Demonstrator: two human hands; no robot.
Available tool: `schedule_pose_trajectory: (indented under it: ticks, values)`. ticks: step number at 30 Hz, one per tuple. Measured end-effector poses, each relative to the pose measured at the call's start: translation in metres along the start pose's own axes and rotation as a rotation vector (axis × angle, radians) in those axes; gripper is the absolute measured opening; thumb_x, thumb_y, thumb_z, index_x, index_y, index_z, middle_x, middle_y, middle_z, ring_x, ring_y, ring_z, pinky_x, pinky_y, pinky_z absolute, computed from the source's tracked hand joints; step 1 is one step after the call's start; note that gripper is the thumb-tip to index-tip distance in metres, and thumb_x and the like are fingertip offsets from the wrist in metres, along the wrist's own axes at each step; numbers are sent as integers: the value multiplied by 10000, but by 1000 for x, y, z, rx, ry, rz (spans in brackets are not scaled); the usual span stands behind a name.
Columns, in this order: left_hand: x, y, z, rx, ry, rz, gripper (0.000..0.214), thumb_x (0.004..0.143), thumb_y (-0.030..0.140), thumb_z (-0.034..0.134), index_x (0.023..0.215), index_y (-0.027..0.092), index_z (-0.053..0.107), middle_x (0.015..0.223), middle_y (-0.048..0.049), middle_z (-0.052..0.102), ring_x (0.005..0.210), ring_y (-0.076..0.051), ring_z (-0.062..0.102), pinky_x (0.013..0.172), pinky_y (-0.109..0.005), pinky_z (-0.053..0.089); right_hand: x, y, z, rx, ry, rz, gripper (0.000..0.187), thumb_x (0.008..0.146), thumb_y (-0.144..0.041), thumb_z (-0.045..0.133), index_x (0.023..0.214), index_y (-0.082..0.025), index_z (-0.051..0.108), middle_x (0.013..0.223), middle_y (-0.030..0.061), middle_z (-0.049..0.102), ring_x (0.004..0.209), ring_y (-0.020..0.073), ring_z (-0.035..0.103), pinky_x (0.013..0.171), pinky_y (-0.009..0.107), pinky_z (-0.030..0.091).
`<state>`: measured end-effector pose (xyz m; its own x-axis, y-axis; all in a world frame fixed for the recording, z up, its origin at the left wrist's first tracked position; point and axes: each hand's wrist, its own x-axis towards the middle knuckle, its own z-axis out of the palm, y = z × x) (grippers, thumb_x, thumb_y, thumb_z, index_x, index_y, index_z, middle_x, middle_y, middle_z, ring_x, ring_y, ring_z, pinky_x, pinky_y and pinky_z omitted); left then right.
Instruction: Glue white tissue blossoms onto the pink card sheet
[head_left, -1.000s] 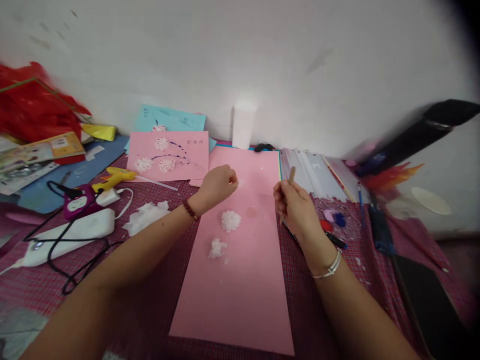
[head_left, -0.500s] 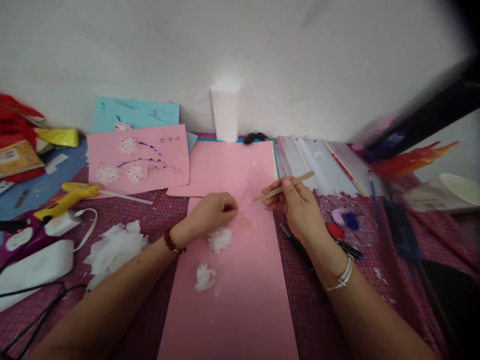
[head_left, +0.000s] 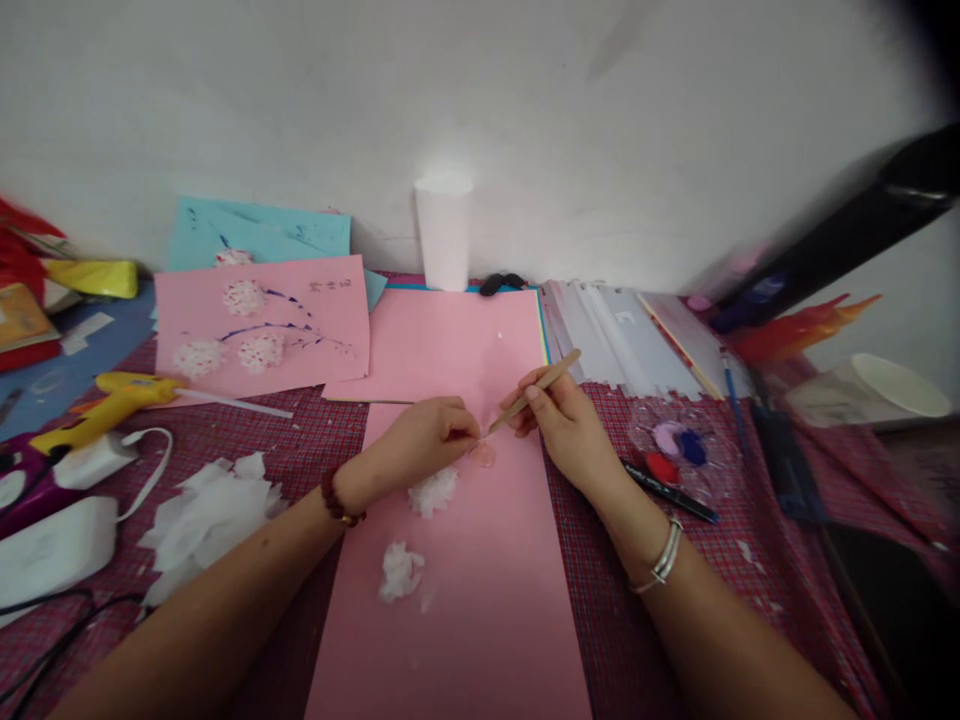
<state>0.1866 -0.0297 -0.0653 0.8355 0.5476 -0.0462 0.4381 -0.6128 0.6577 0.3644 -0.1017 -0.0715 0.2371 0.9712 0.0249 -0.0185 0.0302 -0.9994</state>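
Observation:
My right hand [head_left: 559,420] grips a flat wooden craft stick [head_left: 551,370], which slants down to the left. Its lower tip meets the fingertips of my left hand [head_left: 427,435]. Those fingers are pinched on a small piece of white tissue paper [head_left: 480,440], partly hidden and hard to make out. Just below lies a round, shiny glue-like patch [head_left: 484,456] on the long pink paper [head_left: 480,620]. Two ruffled white tissue tufts [head_left: 401,572] rest on that sheet, one partly under my left hand.
Loose white tissue pieces [head_left: 214,515] and a yellow glue gun [head_left: 127,405] lie at left. Behind them leans a pink card [head_left: 292,345] with white tufts and painted branches. A paint palette [head_left: 679,440], marker [head_left: 679,495] and paper cup [head_left: 877,390] are at right.
My right hand has moved left and down, and the craft stick's tip now reaches my left fingertips. The view has shifted slightly. My left hand keeps its pinch.

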Motion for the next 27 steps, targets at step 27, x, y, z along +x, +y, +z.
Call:
schedule_pose_trajectory:
  ticks: [27]
  values:
    - [2,-2,2,50,-1,35,192,838,216,511,778,193,692,793,-12,628,717,-119,546,657,-241,393,4,8,-1,-59,-12,36,78,876,-295,458,844,-228,433,704,-20,615,521,113,554,488,266,469]
